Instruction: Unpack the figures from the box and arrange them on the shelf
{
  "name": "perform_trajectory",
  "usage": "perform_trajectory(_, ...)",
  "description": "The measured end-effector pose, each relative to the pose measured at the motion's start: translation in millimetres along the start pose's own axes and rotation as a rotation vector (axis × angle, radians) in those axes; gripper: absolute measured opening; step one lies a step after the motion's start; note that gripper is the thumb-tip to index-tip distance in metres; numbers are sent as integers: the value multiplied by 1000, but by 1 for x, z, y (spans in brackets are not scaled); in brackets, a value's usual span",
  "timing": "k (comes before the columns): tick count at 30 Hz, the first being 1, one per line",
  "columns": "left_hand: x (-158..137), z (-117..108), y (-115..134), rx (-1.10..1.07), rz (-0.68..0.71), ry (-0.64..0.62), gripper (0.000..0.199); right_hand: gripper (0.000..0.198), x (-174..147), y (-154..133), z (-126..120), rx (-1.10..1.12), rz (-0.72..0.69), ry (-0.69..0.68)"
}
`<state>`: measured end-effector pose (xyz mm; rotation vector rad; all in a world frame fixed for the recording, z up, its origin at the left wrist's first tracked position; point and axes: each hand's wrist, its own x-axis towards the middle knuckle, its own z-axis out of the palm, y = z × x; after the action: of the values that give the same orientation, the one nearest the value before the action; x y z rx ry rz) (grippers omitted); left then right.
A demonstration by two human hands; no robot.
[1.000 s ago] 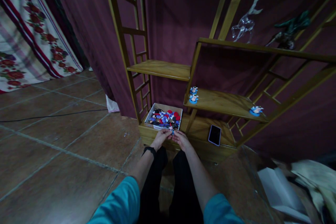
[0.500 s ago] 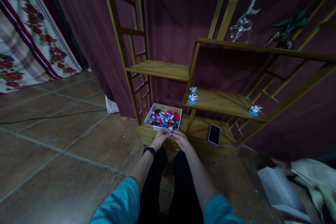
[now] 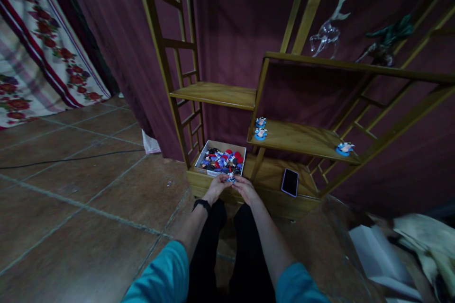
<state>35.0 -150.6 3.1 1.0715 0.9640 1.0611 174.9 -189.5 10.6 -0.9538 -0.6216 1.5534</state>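
Between my two hands is a small figurine (image 3: 231, 177) with a red top and a pale blue base, held upright. My left hand (image 3: 217, 188) pinches it from the left, and my right hand (image 3: 245, 188) grips it from the right. Just beyond my fingers stands an open cardboard box (image 3: 201, 155) full of red, blue, black and white figurines. It rests on the low base of a wooden shelf unit (image 3: 213, 91). The finer details of the held figurine are too small to make out.
Three blue-and-white figurines stand on the middle shelf (image 3: 298, 138), two at its left end and one at its right (image 3: 344, 148). A phone (image 3: 290, 182) lies on the lowest board. Higher up are a clear deer ornament (image 3: 326, 35) and a dark green sculpture (image 3: 386, 42).
Both hands stay nearly in place around the figurine, which has turned slightly between the fingers. The view has shifted very little.
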Motion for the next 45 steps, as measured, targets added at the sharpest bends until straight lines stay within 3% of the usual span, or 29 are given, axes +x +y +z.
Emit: perform_trajectory(45,-3,2,4,42,2,11,38,34,-1,1,1,-19,-4,17)
